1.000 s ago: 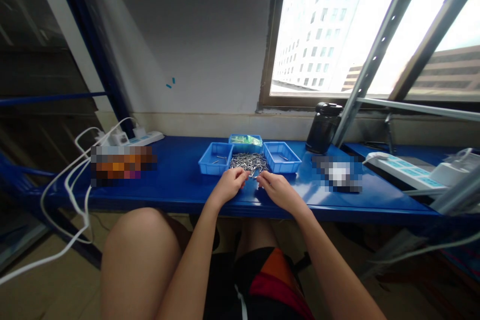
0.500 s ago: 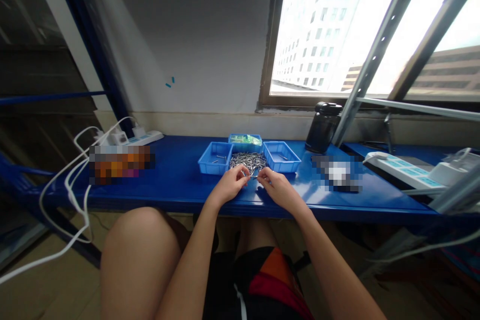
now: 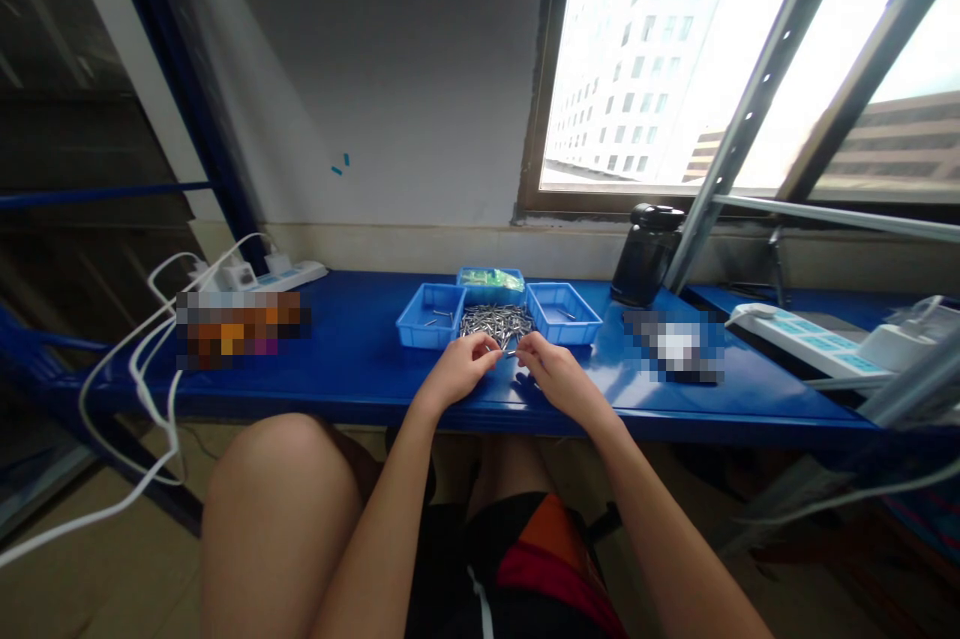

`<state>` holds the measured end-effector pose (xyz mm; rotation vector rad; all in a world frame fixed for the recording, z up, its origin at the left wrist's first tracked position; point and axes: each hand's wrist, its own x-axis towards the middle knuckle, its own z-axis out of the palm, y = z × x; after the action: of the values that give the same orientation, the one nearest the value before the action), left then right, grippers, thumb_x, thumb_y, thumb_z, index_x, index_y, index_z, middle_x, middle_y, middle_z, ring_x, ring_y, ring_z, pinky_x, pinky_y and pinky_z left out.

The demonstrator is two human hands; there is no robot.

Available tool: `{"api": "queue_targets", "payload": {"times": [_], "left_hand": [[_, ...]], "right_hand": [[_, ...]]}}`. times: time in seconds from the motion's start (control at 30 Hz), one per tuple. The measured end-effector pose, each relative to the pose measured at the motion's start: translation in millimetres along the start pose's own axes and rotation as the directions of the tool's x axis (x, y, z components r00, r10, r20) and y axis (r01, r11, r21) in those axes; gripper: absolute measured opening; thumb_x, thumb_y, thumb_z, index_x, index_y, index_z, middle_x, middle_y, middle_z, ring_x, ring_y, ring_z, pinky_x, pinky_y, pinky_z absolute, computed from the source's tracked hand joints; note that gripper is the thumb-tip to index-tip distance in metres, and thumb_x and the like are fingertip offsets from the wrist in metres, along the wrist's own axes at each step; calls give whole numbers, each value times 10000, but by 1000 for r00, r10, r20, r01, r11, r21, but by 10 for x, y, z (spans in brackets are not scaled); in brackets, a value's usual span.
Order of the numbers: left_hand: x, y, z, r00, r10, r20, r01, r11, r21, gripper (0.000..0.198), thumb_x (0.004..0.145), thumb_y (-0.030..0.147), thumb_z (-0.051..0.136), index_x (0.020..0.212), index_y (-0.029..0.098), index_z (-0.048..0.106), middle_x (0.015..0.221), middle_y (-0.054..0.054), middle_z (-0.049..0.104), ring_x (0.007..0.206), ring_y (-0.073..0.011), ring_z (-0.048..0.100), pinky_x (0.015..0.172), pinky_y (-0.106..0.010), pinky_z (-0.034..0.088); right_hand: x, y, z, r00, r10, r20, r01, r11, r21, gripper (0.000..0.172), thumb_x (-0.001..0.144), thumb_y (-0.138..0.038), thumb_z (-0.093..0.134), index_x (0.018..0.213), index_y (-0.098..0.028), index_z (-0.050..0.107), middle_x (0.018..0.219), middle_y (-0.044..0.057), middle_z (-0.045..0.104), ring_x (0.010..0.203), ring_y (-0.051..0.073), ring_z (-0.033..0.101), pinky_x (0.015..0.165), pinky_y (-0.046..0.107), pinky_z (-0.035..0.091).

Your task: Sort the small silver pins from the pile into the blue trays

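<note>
Head view: both hands are working low over the near side of the desk (image 3: 337,374), fingertips facing each other across a narrow gap. Right hand (image 3: 551,367) is pinching narrowly at what is looking like one small screw (image 3: 511,353), its end showing in the gap. Left hand (image 3: 466,365) is curling with thumb and forefinger close together; whether it is gripping anything, cannot tell at this size. Heap of screws (image 3: 496,321) is lying just beyond the fingertips, between the left tray (image 3: 426,335) and the right tray (image 3: 568,331). A few loose screws are lying in the left tray, at least one in the right. Back tray (image 3: 491,297) is sitting behind the heap, carrying a green packet (image 3: 493,280). Judgement on handling: a light fingertip pinch is probably serving best, since a thin, smooth shank is likely to be rolling under hard pressure. Holding one end only should be leaving the rest visible. Forearms should be staying low and steady, knuckles clear of the heap, so that loose screws are not getting knocked about or mixed in.
</note>
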<state>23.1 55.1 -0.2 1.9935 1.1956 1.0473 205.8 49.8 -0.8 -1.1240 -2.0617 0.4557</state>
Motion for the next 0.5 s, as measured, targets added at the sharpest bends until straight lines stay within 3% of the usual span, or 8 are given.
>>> {"api": "queue_targets", "payload": {"times": [0.27, 0.5], "left_hand": [[-16, 66, -25, 1000, 4, 8, -4, 1000, 7, 382, 843, 443, 379, 639, 157, 529, 561, 11, 519, 544, -124, 473, 550, -245, 349], [-12, 55, -21, 1000, -3, 13, 3, 1000, -1, 401, 845, 459, 368, 628, 156, 515, 544, 14, 506, 538, -123, 470, 552, -243, 346]], "right_hand": [[-3, -25, -18, 1000, 2, 11, -2, 999, -48, 271, 908, -350, 338, 727, -204, 478, 688, 12, 607, 633, 139, 566, 616, 226, 404], [-6, -37, -21, 1000, -2, 22, 4, 998, -66, 296, 914, -345, 330, 697, -201, 470, 671, 6, 598, 616, 134, 557, 609, 224, 386]]}}
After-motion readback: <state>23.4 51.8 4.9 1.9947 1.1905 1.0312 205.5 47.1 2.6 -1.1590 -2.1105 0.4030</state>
